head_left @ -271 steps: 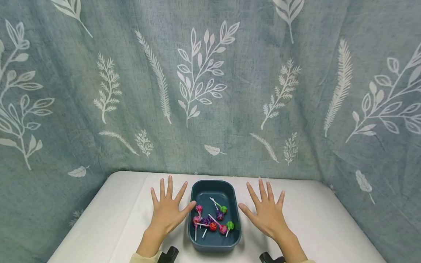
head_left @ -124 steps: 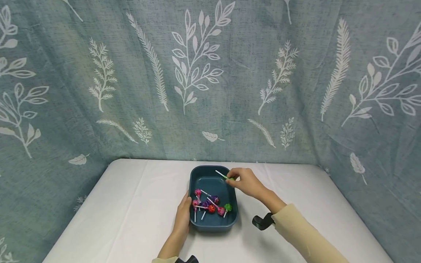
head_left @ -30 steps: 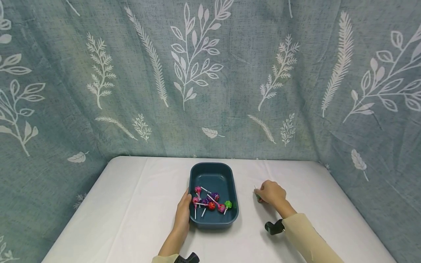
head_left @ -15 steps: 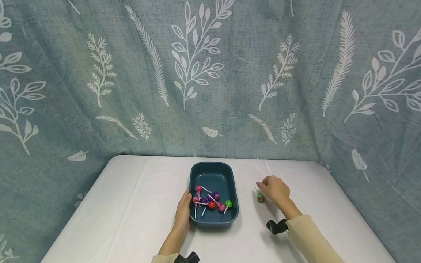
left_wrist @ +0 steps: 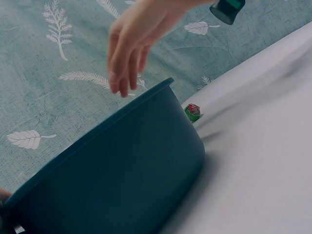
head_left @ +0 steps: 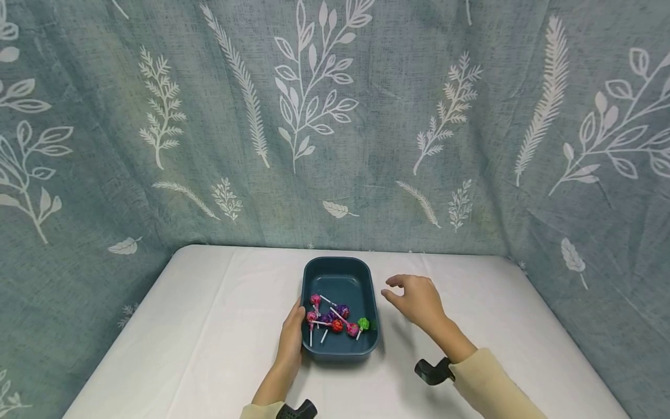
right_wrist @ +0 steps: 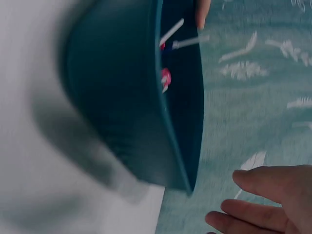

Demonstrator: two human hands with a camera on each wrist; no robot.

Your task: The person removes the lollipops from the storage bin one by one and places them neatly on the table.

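Note:
A dark blue-green bin (head_left: 340, 355) stands on the white table, with several lollipops inside. Pink, purple and red ones (head_left: 337, 326) cluster toward its near left, and a green-wrapped lollipop (head_left: 363, 324) lies near the right wall. My left hand (head_left: 289, 340) holds the bin's left wall, thumb over the rim. Just right of the bin, my right hand (head_left: 416, 299) hovers with thumb and fingers apart and nothing between them. A green and red lollipop (left_wrist: 193, 111) lies on the table beyond the bin in the left wrist view; in the head view my right hand hides it.
The white-covered table (head_left: 235, 314) reaches back to a blue-green curtain (head_left: 387, 145) with white leaf prints. Curtain also hangs at both sides. Black devices, such as this wrist mount (head_left: 434, 371), are strapped at both wrists.
My right hand took a green lollipop from the bin, set it on the table to the right, let go, and has moved back left toward the bin. The left hand keeps its hold.

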